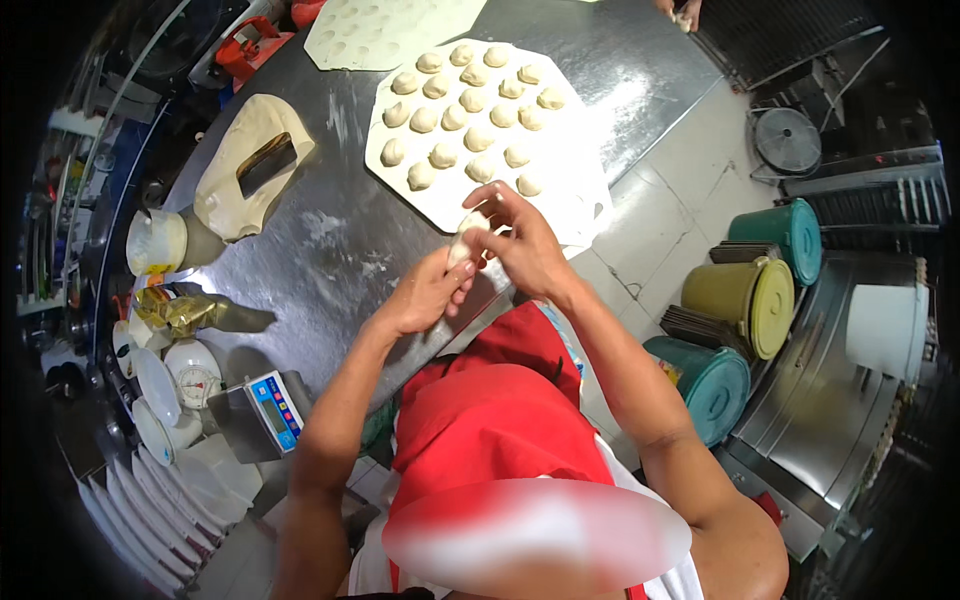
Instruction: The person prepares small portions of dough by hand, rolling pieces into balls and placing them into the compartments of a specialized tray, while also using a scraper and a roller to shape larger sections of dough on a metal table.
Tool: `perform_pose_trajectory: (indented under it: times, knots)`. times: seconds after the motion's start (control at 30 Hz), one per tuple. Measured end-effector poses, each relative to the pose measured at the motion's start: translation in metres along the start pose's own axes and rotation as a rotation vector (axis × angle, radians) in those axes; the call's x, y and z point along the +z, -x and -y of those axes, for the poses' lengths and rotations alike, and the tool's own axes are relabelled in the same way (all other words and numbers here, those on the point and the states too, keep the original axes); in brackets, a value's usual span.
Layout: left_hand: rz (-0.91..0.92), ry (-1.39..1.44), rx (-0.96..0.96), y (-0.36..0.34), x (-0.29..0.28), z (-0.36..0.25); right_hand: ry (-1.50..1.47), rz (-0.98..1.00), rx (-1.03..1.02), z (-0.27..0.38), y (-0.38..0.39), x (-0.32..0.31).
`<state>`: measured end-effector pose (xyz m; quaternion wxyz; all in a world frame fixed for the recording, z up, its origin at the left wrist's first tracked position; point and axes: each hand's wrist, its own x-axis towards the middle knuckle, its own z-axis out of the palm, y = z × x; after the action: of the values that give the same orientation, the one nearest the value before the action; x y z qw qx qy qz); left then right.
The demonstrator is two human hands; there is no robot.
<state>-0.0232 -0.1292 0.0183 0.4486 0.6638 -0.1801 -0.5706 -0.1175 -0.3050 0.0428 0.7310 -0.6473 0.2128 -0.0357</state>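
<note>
Both my hands are together over the table's near edge, just below a white board of dough balls. My left hand is closed around the lower end of a small piece of pale dough. The thumb and fingers of my right hand bend over its upper end, gripping it from the right. Part of the dough is hidden by my fingers. Several rounded dough balls lie in loose rows on the board, the closest ones just beyond my right hand.
On the metal table at left lie a dough slab with a dark scraper, a tub and a digital scale. Another board is at the back. Lidded bins stand right; another person's hand shows far right.
</note>
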Motion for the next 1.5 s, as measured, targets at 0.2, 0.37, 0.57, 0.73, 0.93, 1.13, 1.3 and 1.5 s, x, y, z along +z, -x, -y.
perform_pose_trajectory:
  times: [0.2, 0.37, 0.57, 0.73, 0.93, 1.13, 1.3, 1.5]
  knots:
    - [-0.292, -0.67, 0.49, 0.027, 0.036, -0.013, 0.615, -0.125, -0.022, 0.013, 0.038, 0.024]
    - [-0.258, -1.039, 0.561, -0.034, 0.031, 0.0, 0.587, -0.373, 0.082, 0.035, 0.028, 0.022]
    - [-0.314, -0.84, 0.474, -0.069, 0.02, 0.045, 0.417, -0.18, 0.201, 0.013, -0.011, -0.013]
    - [-0.436, -0.635, -0.116, -0.009, -0.018, 0.087, 0.761, -0.331, -0.325, -0.086, -0.101, -0.14]
    - [-0.849, -0.334, -0.29, 0.098, -0.052, 0.089, 0.855, -0.28, -0.287, -0.028, -0.15, -0.06]
    - [-1.132, -0.173, -0.039, 0.147, -0.166, 0.118, 0.924, 0.413, -0.65, 0.028, -0.267, 0.215]
    - [-1.306, -0.101, 0.136, 0.093, -0.375, 0.131, 1.095, 0.338, -0.965, -0.036, -0.39, 0.279]
    - [-1.37, -0.064, 0.066, 0.054, -0.554, 0.17, 1.309, 0.739, -0.782, -0.012, -0.324, 0.322]
